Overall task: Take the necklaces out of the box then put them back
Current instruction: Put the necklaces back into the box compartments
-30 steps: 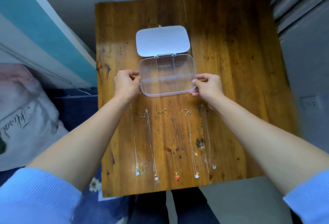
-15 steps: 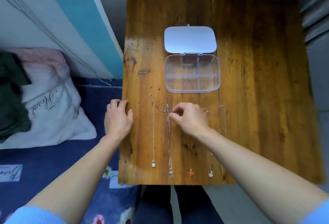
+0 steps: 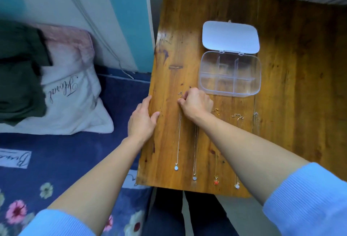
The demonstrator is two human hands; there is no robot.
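A clear plastic box (image 3: 258, 78) with several empty compartments lies open on the wooden table (image 3: 293, 85), its white lid (image 3: 230, 36) flat behind it. Several thin necklaces lie in a row in front of it, pendants toward me. My right hand (image 3: 196, 102) pinches the clasp end of the leftmost necklace (image 3: 179, 136), whose pale pendant (image 3: 176, 168) rests on the wood. The second necklace (image 3: 194, 160) is beside it, then one with a red pendant (image 3: 216, 182). My left hand (image 3: 141, 119) rests flat on the table's left edge, fingers apart.
A bed with a dark blue flowered cover (image 3: 62, 160) and a white pillow (image 3: 69, 93) lies to the left of the table. A dark green cloth (image 3: 16, 70) sits on the pillow. My legs (image 3: 169, 215) are under the table's near edge.
Both hands left the box and came back toward me. My right hand moved left to the first necklace's clasp end and pinched it. My left hand settled on the table's left edge.
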